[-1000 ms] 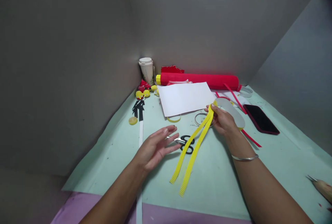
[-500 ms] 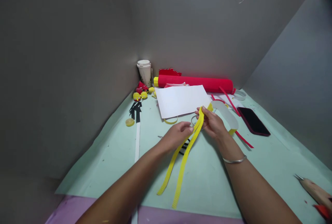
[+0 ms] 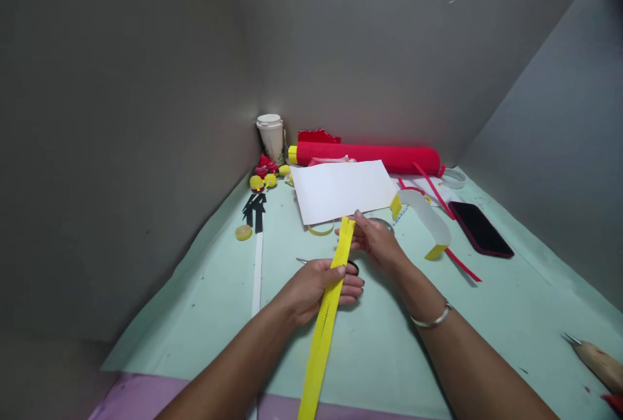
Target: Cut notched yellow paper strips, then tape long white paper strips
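Two yellow corrugated paper strips [image 3: 321, 335] lie nearly together and run down toward the front edge of the table. My left hand [image 3: 324, 287] holds them partway up, thumb on top and fingers stretched underneath. At their far end, my right hand [image 3: 377, 241] pinches the tip near the thumb. Partly hidden behind my left hand is a pair of scissors [image 3: 354, 267], with a black handle and a metal tip showing. A curled strip [image 3: 428, 215], pale with yellow ends, rests to the right of my right hand.
A white sheet [image 3: 343, 189] lies ahead, before a red roll [image 3: 370, 157]. A lidded cup [image 3: 270, 134] stands in the back left corner. Black paper pieces [image 3: 256, 209] and a tape roll [image 3: 243, 232] are at left. A phone [image 3: 479, 228] and a wooden-handled tool [image 3: 598, 363] lie at right.
The yellow strips have come together from hanging apart, and now reach lower. My right hand has moved left and nearer; my left hand has moved down and opened under the strips.
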`<state>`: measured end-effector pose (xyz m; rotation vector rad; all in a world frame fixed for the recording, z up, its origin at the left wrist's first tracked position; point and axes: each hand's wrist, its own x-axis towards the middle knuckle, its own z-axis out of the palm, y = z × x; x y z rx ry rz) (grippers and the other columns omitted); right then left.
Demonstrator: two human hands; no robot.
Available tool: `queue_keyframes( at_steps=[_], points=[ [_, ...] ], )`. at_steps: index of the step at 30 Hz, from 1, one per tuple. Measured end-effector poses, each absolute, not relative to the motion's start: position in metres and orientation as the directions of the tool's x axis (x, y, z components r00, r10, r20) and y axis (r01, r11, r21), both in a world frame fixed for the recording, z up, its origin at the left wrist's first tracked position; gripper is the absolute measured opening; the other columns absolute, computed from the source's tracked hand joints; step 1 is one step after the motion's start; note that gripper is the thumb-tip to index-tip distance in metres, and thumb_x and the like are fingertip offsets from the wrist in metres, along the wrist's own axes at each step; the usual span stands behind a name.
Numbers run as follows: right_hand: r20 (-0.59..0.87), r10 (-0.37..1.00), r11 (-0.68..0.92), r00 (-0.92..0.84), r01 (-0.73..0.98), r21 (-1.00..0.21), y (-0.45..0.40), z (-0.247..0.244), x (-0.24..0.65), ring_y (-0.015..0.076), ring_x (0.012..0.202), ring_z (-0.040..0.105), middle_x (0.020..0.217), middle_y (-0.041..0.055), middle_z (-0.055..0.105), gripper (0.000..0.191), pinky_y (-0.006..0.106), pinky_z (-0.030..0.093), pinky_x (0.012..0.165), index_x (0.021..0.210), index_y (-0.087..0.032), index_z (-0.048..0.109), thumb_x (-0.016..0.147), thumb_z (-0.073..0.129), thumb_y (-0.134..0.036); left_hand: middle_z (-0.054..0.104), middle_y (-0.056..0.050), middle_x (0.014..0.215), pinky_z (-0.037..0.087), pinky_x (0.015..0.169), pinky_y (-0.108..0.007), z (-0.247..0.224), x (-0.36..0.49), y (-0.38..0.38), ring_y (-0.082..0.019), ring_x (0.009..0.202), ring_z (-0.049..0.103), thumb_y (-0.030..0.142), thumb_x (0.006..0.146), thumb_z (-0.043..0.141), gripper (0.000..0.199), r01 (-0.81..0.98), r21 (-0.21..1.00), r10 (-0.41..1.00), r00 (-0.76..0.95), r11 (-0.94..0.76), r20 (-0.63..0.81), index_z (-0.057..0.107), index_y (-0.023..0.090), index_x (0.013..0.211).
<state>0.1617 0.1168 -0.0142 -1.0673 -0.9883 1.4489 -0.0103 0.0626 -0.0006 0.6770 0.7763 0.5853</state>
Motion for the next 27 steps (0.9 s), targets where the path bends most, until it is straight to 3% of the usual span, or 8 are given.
queue_keyframes(
  at_steps=[10,27],
  points=[
    [-0.140,0.974,-0.174,-0.180,-0.193,-0.966,0.109,-0.015,0.155,0.0099,0.049,0.057,0.080,0.0079,0.075,0.040,0.021,0.048,0.048,0.091,-0.014,0.075,0.081,0.067,-0.052,0.070,-0.019,0.096,0.054,0.075,-0.033,-0.013,-0.024,0.054,-0.022,0.080,0.071,0.026,0.081,0.070,0.032,-0.229,0.664,0.629,0.629,0.712,-0.457,0.060,0.006,0.104],
    [-0.152,0.963,-0.212,-0.224,-0.273,-0.939,0.111,-0.014,0.161,0.0120,0.066,0.063,0.087,0.0089,0.074,0.036,0.017,0.050,0.052,0.097,-0.014,0.074,0.085,0.064,-0.047,0.069,-0.020,0.097,0.052,0.080,-0.037,-0.012,-0.025,0.058,-0.022,0.082,0.070,0.022,0.084,0.065,0.027,-0.204,0.608,0.569,0.655,0.767,-0.498,0.061,0.005,0.104]
  ],
)
